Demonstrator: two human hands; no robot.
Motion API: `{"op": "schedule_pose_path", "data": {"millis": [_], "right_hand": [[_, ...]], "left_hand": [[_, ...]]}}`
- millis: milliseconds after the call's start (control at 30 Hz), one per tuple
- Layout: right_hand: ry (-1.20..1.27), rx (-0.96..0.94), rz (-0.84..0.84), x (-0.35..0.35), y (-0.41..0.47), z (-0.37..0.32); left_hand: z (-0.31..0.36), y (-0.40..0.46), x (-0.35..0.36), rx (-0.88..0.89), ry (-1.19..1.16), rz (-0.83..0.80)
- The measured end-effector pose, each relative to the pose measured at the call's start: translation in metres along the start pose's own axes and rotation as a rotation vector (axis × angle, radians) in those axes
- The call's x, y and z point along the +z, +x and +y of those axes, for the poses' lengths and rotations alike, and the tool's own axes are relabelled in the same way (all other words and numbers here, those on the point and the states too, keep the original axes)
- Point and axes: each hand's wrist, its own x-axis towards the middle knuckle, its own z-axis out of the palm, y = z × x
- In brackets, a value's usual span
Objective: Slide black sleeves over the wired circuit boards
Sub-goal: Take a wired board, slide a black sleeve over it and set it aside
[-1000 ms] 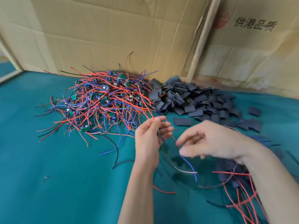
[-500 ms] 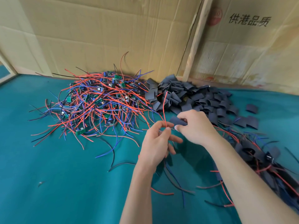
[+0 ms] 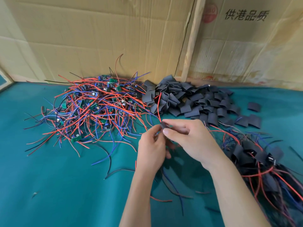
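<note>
A: Okay, hands first. State of each grip?

B: Left hand (image 3: 151,145) at frame centre, fingertips pinched on the wired board, mostly hidden, red wire (image 3: 158,105) sticking up toward 12 o'clock. Right hand (image 3: 188,139) just beside it at 3 o'clock, thumb and fingers clamped on a black sleeve (image 3: 164,125). Sleeve sits at the base of that red wire; how far it is on, cannot tell.

A: Supply piles?

B: Pile of wired circuit boards (image 3: 95,108) at 10 o'clock from the hands, red, blue and black leads tangled, small green boards showing. Heap of black sleeves (image 3: 193,102) at 1 o'clock, touching the wire pile's right edge. A few loose sleeves lie further out at 2 o'clock.

A: Anything at 4 o'clock?

B: Sleeved boards (image 3: 252,154), dark bundle with wires trailing toward the lower right corner.

A: Surface, background?

B: Teal table (image 3: 57,185); cardboard wall (image 3: 106,38) behind at 12 o'clock, printed characters upper right.
</note>
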Motion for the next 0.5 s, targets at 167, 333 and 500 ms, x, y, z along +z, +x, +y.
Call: {"op": "schedule_pose_path", "data": {"millis": [167,333,500], "right_hand": [[0.263,-0.056,0.309,-0.028,0.003,0.007],[0.393,-0.129,0.628,-0.055,0.002,0.001],[0.407,-0.158,0.723,-0.060,0.002,-0.001]], "left_hand": [[-0.003,0.001,0.006,0.008,0.002,-0.050],[-0.004,-0.003,0.010,0.069,0.145,-0.121],[-0.002,-0.004,0.011,0.060,0.188,-0.121]]}}
